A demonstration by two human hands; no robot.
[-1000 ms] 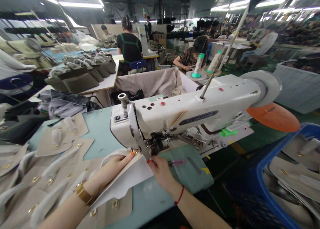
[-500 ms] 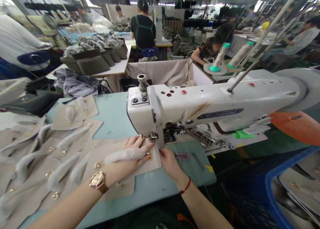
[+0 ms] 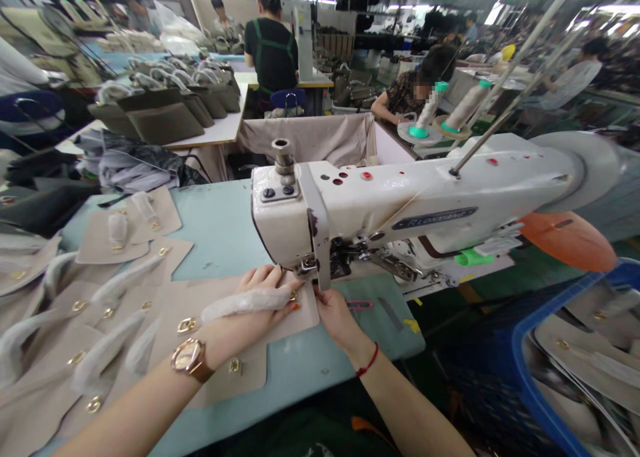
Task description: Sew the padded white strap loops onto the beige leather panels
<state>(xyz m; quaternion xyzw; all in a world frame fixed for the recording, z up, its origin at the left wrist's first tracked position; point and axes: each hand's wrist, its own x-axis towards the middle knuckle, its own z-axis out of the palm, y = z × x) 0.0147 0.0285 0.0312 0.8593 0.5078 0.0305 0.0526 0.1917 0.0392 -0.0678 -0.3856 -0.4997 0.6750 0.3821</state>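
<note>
A beige bag panel (image 3: 303,318) lies under the needle end of a white sewing machine (image 3: 280,224). A carry handle (image 3: 245,305) in white wrapping is fixed to it with gold-coloured metal rings (image 3: 187,325). My left hand (image 3: 265,322) rests on the panel with outstretched fingers, passing beneath the handle, its fingertips close to the presser foot. At the panel's right edge, just beside the needle area, my right hand (image 3: 336,316) pinches the material between thumb and fingers. The machine head hides the stitching point.
More beige panels with wrapped handles (image 3: 107,290) overlap at the left. A pink-handled tool (image 3: 360,304) lies right of the needle. At the lower right stands a blue basket (image 3: 520,350) holding panels. Dark bags (image 3: 165,114) fill a table behind; co-workers sit beyond.
The view has turned slightly to the right, so the surroundings sit further left. Both hands keep nearly the same places on the panel at the machine.
</note>
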